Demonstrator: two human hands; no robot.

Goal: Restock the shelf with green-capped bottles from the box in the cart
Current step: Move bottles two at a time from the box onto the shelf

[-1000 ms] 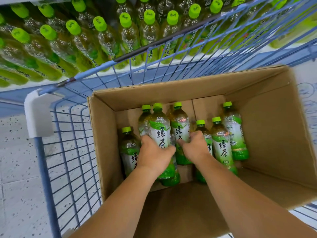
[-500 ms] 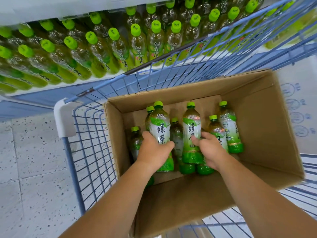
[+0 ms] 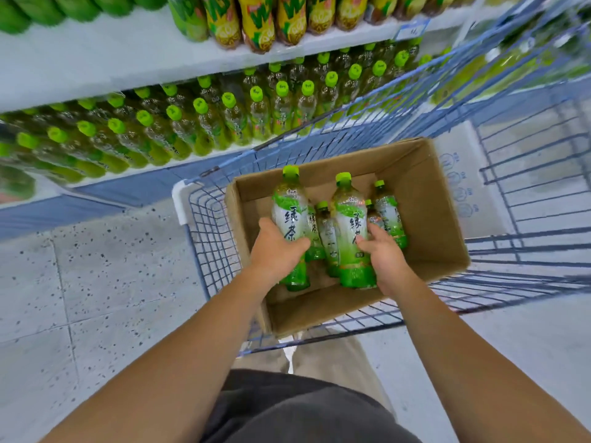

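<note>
- While I am leaning over the cart (image 3: pixel 209 251), my left hand (image 3: pixel 278 247) is gripping a green-capped bottle (image 3: pixel 287 212) round its label, fingers curled about it.
- My right hand (image 3: pixel 383 260) is wrapping round a second bottle (image 3: pixel 348 219) the same way, just beside the first.
- Both are standing upright inside the box (image 3: pixel 425 199), caps nearing its far rim; whether their bases are clearing the box floor I cannot quite tell.
- More bottles (image 3: pixel 388 212) are crowding between and behind them, while the right part of the box is showing bare cardboard.
- The cart's wire rim is running close along the shelf edge (image 3: pixel 128 170), where shelved bottles (image 3: pixel 204 123) are standing in packed rows.
- Speckled floor (image 3: pixel 96 266) is lying open to my left.
</note>
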